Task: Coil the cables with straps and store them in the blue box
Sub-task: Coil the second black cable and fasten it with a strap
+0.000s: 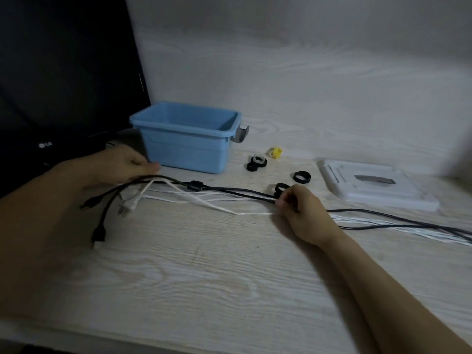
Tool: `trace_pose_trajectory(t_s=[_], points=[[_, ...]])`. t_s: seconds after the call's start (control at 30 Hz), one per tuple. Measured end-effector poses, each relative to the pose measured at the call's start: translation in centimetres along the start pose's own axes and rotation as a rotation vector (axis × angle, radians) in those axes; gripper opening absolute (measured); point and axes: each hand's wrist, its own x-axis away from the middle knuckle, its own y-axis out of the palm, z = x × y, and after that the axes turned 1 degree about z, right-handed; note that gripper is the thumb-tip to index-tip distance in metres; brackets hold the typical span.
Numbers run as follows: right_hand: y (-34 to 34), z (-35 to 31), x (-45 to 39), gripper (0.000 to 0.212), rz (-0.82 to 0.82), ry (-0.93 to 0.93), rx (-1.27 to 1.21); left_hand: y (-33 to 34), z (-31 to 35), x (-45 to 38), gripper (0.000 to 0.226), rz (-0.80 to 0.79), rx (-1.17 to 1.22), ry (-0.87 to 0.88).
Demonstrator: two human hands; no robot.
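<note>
Black cables and white cables lie in a bundle across the wooden desk, their plugs at the left. My left hand grips the bundle near the plug ends, in front of the blue box. My right hand pinches the cables about mid-length. The blue box stands open behind the cables, and its inside looks bare. Rolled black straps lie behind my right hand, another pair closer to the box.
A dark monitor fills the left. A white flat stand lies at the right. A small yellow object sits by the wall. The cables trail off the right edge.
</note>
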Motion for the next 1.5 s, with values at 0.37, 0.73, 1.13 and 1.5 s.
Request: trace_pose_trajectory(t_s=[0.37, 0.73, 1.13, 1.5], points=[[-0.7, -1.3, 0.3, 0.004, -0.001, -0.015, 0.036, 3.7, 3.5, 0.0, 0.014, -0.152, -0.277, 0.146], [-1.0, -1.7, 0.4, 0.059, 0.281, -0.027, -0.077, 0.7, 7.7, 0.4, 0.02, 0.626, 0.347, 0.503], [-3.2, -3.3, 1.7, 0.067, 0.061, 0.062, -0.921, 3.0, 15.1, -0.2, 0.039, 0.481, 0.937, 0.151], [-6.1, -3.8, 0.9, 0.063, 0.008, 0.213, -1.634, 7.3, 12.9, 0.2, 0.03, 0.007, 1.187, 0.19]])
